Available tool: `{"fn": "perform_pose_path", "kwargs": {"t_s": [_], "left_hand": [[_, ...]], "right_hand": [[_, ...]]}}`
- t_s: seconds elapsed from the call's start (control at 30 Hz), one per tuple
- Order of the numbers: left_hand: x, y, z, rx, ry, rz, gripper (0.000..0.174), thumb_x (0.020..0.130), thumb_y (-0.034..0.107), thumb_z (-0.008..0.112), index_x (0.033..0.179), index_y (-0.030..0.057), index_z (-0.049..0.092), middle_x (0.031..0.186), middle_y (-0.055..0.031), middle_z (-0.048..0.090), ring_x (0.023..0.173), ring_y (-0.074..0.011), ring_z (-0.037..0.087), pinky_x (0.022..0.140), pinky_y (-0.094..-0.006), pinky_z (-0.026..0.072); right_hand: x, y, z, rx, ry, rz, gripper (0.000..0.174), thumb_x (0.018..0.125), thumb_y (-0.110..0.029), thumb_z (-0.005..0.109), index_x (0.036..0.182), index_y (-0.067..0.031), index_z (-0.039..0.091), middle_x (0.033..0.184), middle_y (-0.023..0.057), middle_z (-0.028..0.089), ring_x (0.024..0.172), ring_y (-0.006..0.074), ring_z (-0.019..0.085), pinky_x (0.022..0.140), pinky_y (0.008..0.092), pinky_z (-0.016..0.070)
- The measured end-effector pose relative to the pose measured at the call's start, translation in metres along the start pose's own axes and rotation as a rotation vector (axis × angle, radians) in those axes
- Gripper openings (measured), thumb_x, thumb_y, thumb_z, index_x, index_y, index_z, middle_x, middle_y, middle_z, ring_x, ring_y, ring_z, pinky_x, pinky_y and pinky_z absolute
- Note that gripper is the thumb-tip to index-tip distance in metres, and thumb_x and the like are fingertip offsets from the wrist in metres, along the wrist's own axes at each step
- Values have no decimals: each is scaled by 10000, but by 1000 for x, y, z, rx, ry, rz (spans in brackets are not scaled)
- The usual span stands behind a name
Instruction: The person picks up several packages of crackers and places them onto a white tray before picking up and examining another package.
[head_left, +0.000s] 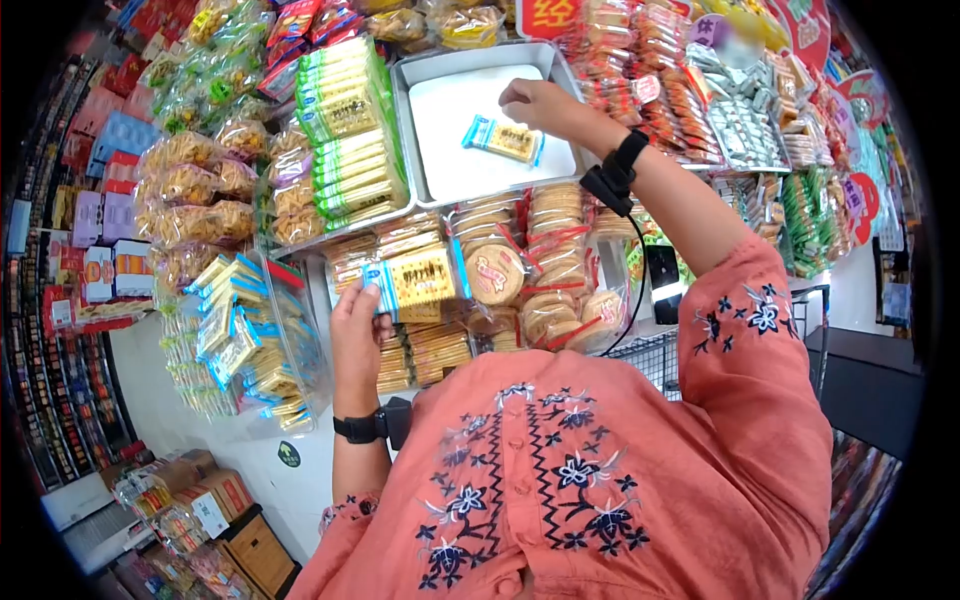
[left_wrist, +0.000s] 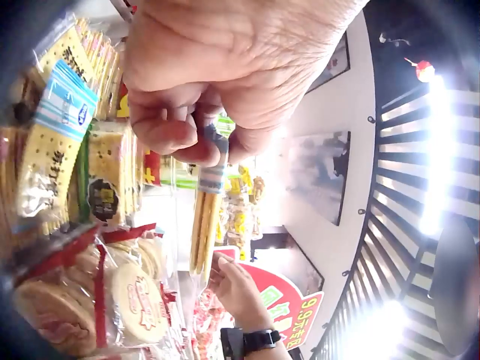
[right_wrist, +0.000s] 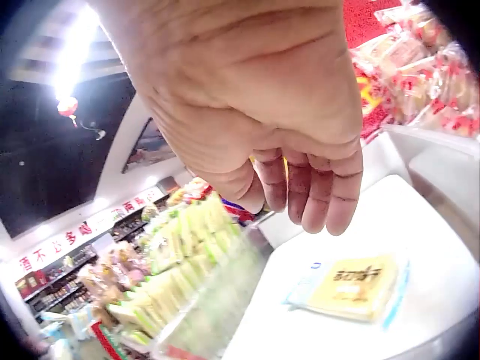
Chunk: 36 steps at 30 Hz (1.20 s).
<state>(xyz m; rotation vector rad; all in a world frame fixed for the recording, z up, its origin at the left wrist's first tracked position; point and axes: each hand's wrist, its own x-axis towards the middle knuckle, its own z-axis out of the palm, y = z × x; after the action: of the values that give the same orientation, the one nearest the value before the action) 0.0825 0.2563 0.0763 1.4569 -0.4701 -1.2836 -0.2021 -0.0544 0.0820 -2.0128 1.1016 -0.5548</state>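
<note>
My left hand (head_left: 358,325) pinches a blue-ended packet of crackers (head_left: 420,283) by its left end, over the stacked biscuits. In the left wrist view that packet (left_wrist: 206,217) appears edge-on below the thumb and fingers. Above the white tray (head_left: 440,150), my right hand (head_left: 555,110) hangs with loosely bent fingers and nothing in them. Just below it, another blue-ended cracker packet (head_left: 505,140) lies flat on the tray's white bottom. The right wrist view shows this packet (right_wrist: 352,289) apart from the fingertips.
Green-edged cracker packets (head_left: 345,130) stand in rows left of the tray. Bags of round biscuits (head_left: 495,272) lie in front of it. More blue-ended packets (head_left: 235,320) fill a clear bin at left. Red-wrapped snacks (head_left: 670,100) are heaped at right.
</note>
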Motion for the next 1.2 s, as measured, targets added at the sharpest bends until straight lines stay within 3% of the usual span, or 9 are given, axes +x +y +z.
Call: {"fn": "perform_pose_path", "kwargs": {"t_s": [0.13,0.17,0.2,0.3,0.4,0.57,0.7,0.9,1.2], "left_hand": [[9,13,17,-65,-87,100,258,982,248,637,1151,53,618,856,31,611,648,-50,538,541,-200,414],[11,15,21,-75,-79,101,266,985,248,636,1160,48,620,868,30,613,668,-51,545,555,-201,421],[14,17,26,-86,-76,107,274,987,248,635,1169,43,622,879,28,614,688,-52,552,570,-201,428],[20,20,34,-97,-120,131,286,991,264,640,1164,37,615,879,24,611,693,-62,559,579,-205,437],[23,20,41,-115,-148,146,296,995,269,637,1176,37,606,889,18,610,704,-72,572,586,-209,447],[26,18,49,-105,-207,137,338,1011,277,614,1232,24,585,989,-17,640,757,-93,598,613,-227,471],[28,11,36,16,-116,189,418,1026,302,583,1311,0,536,1125,-82,640,851,-130,616,659,-258,490],[22,-5,-3,112,-83,143,373,1026,307,576,1281,35,552,1079,-66,638,830,-132,606,643,-254,473],[12,-23,-18,186,-58,61,349,1012,288,574,1228,13,568,1050,-61,629,824,-119,601,643,-246,485]], "right_hand": [[-31,-65,20,20,-187,-186,343,972,-279,644,1175,-2,629,1054,127,702,1004,197,664,879,338,531],[-40,-79,26,-31,-197,-263,380,961,-302,666,1196,-6,626,1090,135,698,1022,215,669,891,345,535],[-48,-85,37,-25,-173,-338,427,904,-329,723,1161,2,641,1050,167,687,990,287,670,877,379,532],[-68,-103,53,-140,-216,-484,668,806,-413,798,1283,4,585,1172,189,616,1111,344,601,957,414,489],[-77,-106,66,-263,-176,-637,687,722,-327,849,1260,6,584,1121,198,608,1064,390,588,918,439,494],[-81,-105,69,-307,-193,-559,624,749,-258,829,1250,2,562,1084,174,583,1021,367,595,857,418,502],[-63,-83,54,-378,-99,-440,517,773,-242,790,1187,-15,580,1059,179,574,933,363,609,806,418,517],[-29,-16,19,-472,142,-260,516,774,-335,780,1117,17,625,1059,195,598,950,366,619,846,417,521],[-11,22,32,-553,64,-25,525,765,-329,764,1130,18,617,1098,241,606,1022,406,612,907,445,514]]}}
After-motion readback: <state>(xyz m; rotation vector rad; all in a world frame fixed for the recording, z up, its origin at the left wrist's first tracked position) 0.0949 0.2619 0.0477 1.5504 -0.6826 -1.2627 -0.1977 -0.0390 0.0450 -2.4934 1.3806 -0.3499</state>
